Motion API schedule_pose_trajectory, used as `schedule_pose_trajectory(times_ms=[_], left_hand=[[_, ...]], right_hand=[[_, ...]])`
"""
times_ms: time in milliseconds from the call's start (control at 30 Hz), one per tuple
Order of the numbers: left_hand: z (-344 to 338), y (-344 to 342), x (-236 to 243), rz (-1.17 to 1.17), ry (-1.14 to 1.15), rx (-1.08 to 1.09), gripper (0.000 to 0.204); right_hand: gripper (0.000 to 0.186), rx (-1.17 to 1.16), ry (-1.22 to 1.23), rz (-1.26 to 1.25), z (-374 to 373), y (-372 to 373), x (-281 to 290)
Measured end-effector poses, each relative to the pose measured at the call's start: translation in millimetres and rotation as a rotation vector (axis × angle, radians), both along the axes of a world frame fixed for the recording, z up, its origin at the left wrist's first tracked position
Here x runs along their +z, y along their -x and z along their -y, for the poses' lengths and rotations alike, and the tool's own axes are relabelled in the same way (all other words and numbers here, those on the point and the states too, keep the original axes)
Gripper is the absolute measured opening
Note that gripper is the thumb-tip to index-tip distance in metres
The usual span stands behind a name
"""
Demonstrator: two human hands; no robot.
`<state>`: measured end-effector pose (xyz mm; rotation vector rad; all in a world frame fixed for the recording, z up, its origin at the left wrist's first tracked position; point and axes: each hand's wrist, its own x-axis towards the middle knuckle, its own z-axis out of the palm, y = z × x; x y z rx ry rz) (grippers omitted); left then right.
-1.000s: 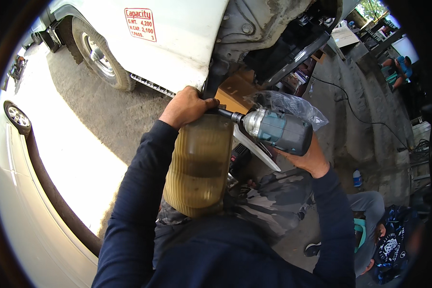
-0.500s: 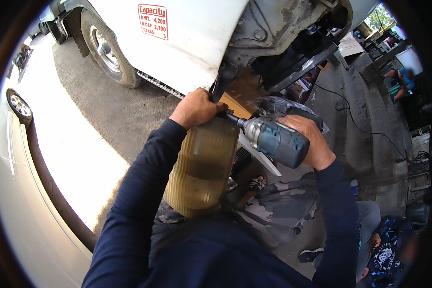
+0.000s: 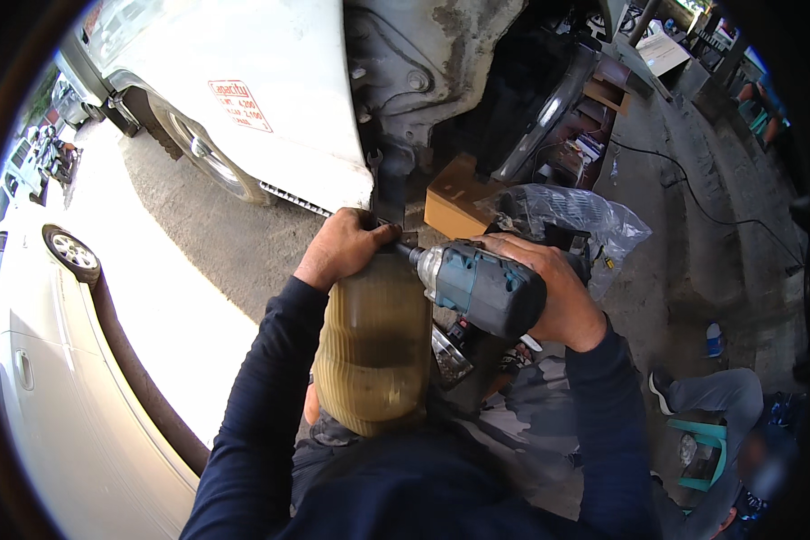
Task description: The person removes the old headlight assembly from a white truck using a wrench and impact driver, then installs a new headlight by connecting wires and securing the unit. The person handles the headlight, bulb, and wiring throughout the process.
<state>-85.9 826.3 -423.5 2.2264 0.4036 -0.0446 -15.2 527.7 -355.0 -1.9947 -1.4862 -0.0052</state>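
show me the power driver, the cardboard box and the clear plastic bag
power driver (image 3: 484, 286): head view, side of its teal and black housing
cardboard box (image 3: 454, 209): head view, tan side panel
clear plastic bag (image 3: 594, 212): head view, upper part of its crinkled surface

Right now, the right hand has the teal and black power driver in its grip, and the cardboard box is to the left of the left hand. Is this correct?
Not entirely: in the head view, the cardboard box is to the right of the left hand, not to its left. The right hand does have the teal and black power driver in its grip.
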Motion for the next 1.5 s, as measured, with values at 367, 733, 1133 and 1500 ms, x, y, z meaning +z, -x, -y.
schedule_pose_trajectory(times_ms=[367, 733, 1133, 1500], left_hand=[[-2, -1, -9, 0.029, -0.042, 0.013, 0.052], [-5, 3, -8, 0.067, -0.028, -0.004, 0.051], [-1, 2, -7, 0.031, -0.047, 0.018, 0.051], [-19, 10, -15, 0.250, 0.161, -0.053, 0.035]], right_hand=[[0.083, -0.009, -0.010, -0.184, 3, -1, -9], [0.081, 0.018, -0.053, -0.218, 2, 4, -8], [0.078, -0.016, -0.023, -0.209, 4, 5, -6], [0.077, 0.039, -0.063, -0.198, 12, -6, -9]])
